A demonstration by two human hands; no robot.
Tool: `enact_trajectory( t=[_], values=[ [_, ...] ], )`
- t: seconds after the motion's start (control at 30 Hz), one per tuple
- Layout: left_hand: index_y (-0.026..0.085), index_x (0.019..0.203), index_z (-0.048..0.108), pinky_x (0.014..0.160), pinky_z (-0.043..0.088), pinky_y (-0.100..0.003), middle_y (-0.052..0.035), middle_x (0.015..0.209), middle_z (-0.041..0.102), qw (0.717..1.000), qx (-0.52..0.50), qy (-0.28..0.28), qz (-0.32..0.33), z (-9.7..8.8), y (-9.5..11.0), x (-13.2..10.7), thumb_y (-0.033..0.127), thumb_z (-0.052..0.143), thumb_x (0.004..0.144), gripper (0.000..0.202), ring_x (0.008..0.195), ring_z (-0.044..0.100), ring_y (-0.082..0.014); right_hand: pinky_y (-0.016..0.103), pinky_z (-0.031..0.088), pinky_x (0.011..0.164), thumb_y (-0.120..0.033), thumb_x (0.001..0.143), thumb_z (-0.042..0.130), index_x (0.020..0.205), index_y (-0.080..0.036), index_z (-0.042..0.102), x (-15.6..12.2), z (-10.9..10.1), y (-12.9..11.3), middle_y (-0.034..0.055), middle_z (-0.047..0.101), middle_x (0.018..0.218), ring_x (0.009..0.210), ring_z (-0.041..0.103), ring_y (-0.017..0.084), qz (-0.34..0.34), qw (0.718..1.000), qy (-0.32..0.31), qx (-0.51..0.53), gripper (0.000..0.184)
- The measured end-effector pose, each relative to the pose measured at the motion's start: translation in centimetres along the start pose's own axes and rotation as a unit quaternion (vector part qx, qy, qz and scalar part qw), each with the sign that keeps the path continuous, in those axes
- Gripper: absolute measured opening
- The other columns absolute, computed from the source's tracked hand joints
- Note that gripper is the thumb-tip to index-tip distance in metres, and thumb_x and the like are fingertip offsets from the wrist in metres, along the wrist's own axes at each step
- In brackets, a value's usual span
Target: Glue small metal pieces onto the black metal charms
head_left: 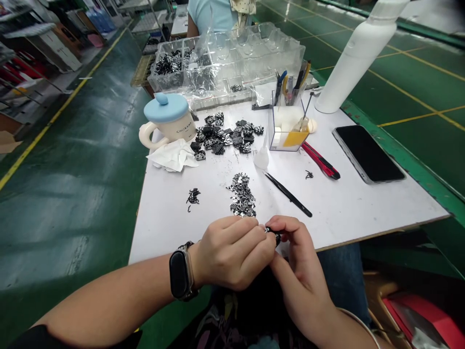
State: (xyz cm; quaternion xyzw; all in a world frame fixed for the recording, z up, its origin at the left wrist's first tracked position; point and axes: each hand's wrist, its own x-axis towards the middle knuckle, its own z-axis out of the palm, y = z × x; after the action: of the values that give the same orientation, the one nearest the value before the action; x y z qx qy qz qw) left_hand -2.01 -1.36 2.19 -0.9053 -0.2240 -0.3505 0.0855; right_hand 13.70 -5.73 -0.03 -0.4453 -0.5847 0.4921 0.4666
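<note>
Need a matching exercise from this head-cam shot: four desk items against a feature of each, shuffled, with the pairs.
Items:
1. mug
2. phone
3. tweezers
4. utility knife

Features:
A. red casing
B. blue lid
C. dark glass screen
D. slender black tips

Pairs: 1-B, 2-C, 3-D, 4-A

White bottle (358, 58), smartphone (367, 154), red box cutter (319, 160)
</note>
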Motion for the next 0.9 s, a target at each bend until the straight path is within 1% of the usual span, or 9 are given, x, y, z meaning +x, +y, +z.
enact_trajectory(
  t=[0.27, 0.37, 0.43, 0.47, 0.53, 0.6, 0.67, 0.77, 0.9],
  values=[
    [0.013, 0.092, 0.057, 0.057, 0.053, -0.03, -0.0066, 0.068, 0.065, 0.998, -0.052, -0.007, -0.029, 0.3, 0.2, -0.4, 0.016, 0.052, 0.085, 0.009, 0.063, 0.061, -0.0198, 0.027, 0.048, 0.08, -0.024, 0.095, 0.042, 0.114, -0.026, 0.042, -0.1, -0.5, 0.3, 0.0058, 0.047, 0.107, 0.104, 0.047, 0.018, -0.007, 1.0, -0.01, 0.003, 0.019],
    [0.013, 0.09, 0.057, 0.056, 0.051, -0.029, -0.0063, 0.07, 0.063, 0.978, -0.148, 0.014, -0.145, 0.0, 0.6, -0.2, 0.02, 0.062, 0.081, 0.012, 0.061, 0.058, -0.0176, 0.026, 0.046, 0.087, -0.026, 0.093, 0.048, 0.119, -0.027, 0.044, 0.2, -1.6, 0.6, 0.0045, 0.049, 0.111, 0.107, 0.047, 0.017, -0.008, 0.999, -0.048, -0.015, 0.026],
    [0.014, 0.086, 0.057, 0.054, 0.048, -0.025, -0.0034, 0.07, 0.06, 0.914, -0.267, 0.021, -0.306, -0.1, 0.8, 0.1, 0.019, 0.066, 0.077, 0.013, 0.059, 0.055, -0.0137, 0.027, 0.046, 0.087, -0.028, 0.092, 0.051, 0.122, -0.028, 0.045, 0.4, -2.3, 0.9, 0.0047, 0.05, 0.113, 0.105, 0.048, 0.017, -0.012, 0.998, -0.063, -0.026, 0.03],
    [0.015, 0.084, 0.057, 0.052, 0.046, -0.022, -0.0014, 0.068, 0.058, 0.856, -0.339, 0.019, -0.389, -0.1, 0.8, 0.3, 0.019, 0.067, 0.076, 0.013, 0.058, 0.054, -0.0117, 0.028, 0.046, 0.087, -0.028, 0.092, 0.052, 0.123, -0.028, 0.044, 0.4, -2.6, 1.1, 0.0052, 0.05, 0.114, 0.104, 0.048, 0.018, -0.021, 0.998, -0.058, -0.035, 0.033],
    [0.016, 0.082, 0.056, 0.05, 0.043, -0.019, 0.0015, 0.066, 0.055, 0.708, -0.485, 0.017, -0.513, 0.1, 0.9, 0.5, 0.024, 0.07, 0.076, 0.017, 0.055, 0.051, -0.0088, 0.033, 0.046, 0.089, -0.025, 0.088, 0.057, 0.125, -0.027, 0.043, 0.5, -2.7, 1.4, 0.0066, 0.05, 0.114, 0.103, 0.048, 0.02, -0.046, 0.997, -0.027, -0.063, 0.04],
    [0.016, 0.08, 0.054, 0.051, 0.041, -0.018, 0.0017, 0.065, 0.056, 0.565, -0.59, 0.024, -0.576, 0.5, 0.9, 0.6, 0.029, 0.072, 0.074, 0.023, 0.054, 0.051, -0.0081, 0.035, 0.044, 0.09, -0.023, 0.084, 0.061, 0.127, -0.027, 0.041, 0.5, -2.3, 1.6, 0.0076, 0.049, 0.116, 0.106, 0.047, 0.022, -0.065, 0.993, 0.005, -0.097, 0.048],
    [0.015, 0.08, 0.053, 0.054, 0.041, -0.018, -0.0007, 0.068, 0.06, 0.467, -0.644, 0.031, -0.605, 0.9, 1.0, 0.7, 0.03, 0.074, 0.072, 0.027, 0.056, 0.052, -0.0082, 0.034, 0.044, 0.088, -0.023, 0.082, 0.063, 0.126, -0.028, 0.042, 0.6, -1.7, 1.5, 0.0068, 0.05, 0.115, 0.104, 0.048, 0.021, -0.073, 0.989, 0.021, -0.125, 0.049],
    [0.014, 0.079, 0.055, 0.058, 0.041, -0.018, -0.0027, 0.071, 0.061, 0.402, -0.666, 0.032, -0.628, 1.2, 1.3, 0.7, 0.03, 0.075, 0.071, 0.027, 0.059, 0.052, -0.0082, 0.032, 0.044, 0.082, -0.022, 0.083, 0.062, 0.12, -0.028, 0.045, 0.7, -0.9, 1.2, 0.0044, 0.053, 0.109, 0.098, 0.049, 0.02, -0.084, 0.984, 0.043, -0.149, 0.041],
    [0.013, 0.078, 0.056, 0.059, 0.04, -0.019, -0.0019, 0.07, 0.058, 0.374, -0.67, 0.037, -0.64, 0.9, 1.4, 0.9, 0.029, 0.074, 0.071, 0.024, 0.059, 0.05, -0.0082, 0.03, 0.045, 0.078, -0.018, 0.08, 0.063, 0.114, -0.028, 0.048, 0.8, -0.2, 0.9, 0.0025, 0.053, 0.106, 0.096, 0.049, 0.018, -0.074, 0.982, 0.08, -0.152, 0.039]
  ],
)
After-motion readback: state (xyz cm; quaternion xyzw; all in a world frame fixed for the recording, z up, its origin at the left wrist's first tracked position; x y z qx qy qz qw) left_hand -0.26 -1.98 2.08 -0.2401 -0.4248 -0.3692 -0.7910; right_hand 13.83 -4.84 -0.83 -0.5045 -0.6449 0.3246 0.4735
